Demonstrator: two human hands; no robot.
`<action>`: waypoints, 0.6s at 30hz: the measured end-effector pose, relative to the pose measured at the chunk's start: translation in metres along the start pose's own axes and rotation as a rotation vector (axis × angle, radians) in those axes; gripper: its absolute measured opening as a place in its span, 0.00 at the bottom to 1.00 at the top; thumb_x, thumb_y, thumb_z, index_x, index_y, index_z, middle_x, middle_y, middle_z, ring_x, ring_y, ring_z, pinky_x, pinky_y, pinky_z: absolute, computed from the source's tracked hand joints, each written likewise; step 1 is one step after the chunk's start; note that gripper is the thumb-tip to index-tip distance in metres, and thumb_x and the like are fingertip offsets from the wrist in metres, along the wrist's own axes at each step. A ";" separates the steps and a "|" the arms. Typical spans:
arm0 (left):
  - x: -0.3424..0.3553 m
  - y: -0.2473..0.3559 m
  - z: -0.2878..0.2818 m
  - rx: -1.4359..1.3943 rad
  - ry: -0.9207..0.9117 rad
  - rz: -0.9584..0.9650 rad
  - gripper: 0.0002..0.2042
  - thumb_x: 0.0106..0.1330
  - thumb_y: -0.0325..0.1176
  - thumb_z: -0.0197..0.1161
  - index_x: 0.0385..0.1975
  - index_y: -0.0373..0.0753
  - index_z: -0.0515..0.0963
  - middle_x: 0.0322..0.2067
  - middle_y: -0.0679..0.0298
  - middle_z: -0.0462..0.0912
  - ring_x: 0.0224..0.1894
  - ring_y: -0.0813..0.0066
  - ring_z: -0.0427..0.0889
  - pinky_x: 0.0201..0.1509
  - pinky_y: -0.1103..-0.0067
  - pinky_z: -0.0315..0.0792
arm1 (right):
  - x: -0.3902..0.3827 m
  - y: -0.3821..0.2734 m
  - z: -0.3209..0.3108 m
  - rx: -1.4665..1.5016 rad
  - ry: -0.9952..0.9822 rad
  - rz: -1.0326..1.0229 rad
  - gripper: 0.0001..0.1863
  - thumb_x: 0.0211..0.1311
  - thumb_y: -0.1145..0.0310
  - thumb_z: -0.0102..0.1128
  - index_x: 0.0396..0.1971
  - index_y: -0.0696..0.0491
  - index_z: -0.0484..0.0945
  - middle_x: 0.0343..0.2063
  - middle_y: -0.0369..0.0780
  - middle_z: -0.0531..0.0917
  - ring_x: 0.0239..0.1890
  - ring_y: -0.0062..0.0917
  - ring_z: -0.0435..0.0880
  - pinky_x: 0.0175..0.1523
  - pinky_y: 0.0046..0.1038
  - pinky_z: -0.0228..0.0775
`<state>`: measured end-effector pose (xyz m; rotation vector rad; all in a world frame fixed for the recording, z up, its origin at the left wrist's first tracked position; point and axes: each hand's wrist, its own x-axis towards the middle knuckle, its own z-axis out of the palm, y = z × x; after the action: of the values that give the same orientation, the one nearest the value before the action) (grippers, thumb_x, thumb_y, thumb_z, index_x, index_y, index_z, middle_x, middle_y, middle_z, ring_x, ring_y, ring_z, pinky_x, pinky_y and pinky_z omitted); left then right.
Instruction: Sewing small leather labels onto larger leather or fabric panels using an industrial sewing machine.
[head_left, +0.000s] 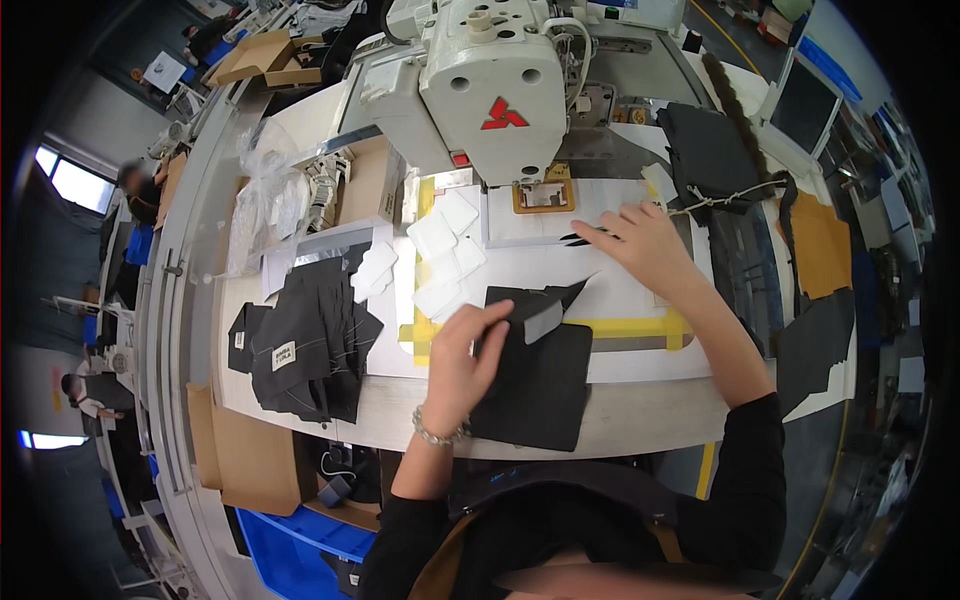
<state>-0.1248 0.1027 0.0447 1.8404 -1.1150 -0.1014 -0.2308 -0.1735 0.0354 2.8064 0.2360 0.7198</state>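
With thumb and fingers closed, my left hand [462, 358] pinches the upper left edge of a black fabric piece [540, 385]. That piece lies over the near edge of the work table, its top part folded up to a point. A small grey patch [543, 323] shows on the fold. My right hand [645, 245] is closed around a slim black pointed tool, perhaps tweezers or snips [574, 239], its tips toward the left. This hand is just right of the orange-brown clamp frame [543, 197] under the white sewing machine head [495, 110].
Loose white patches [445, 255] lie left of the machine. Farther left is a pile of dark fabric pieces [310, 340] with white labels. Yellow tape [640, 328] borders the white work sheet. A blue bin [290, 560] sits below the table. Black fabric [710, 155] lies at the right.
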 end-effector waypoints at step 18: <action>0.068 0.019 -0.065 0.259 -0.046 0.293 0.16 0.51 0.22 0.72 0.41 0.42 0.85 0.28 0.64 0.83 0.30 0.71 0.77 0.40 0.78 0.69 | -0.128 0.043 -0.030 0.112 0.191 0.739 0.22 0.59 0.74 0.64 0.55 0.48 0.80 0.30 0.38 0.72 0.31 0.30 0.73 0.39 0.30 0.66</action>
<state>-0.0650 0.0946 0.1198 1.8817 -1.4738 0.1799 -0.3527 -0.2362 0.0145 2.9045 -0.7944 1.1447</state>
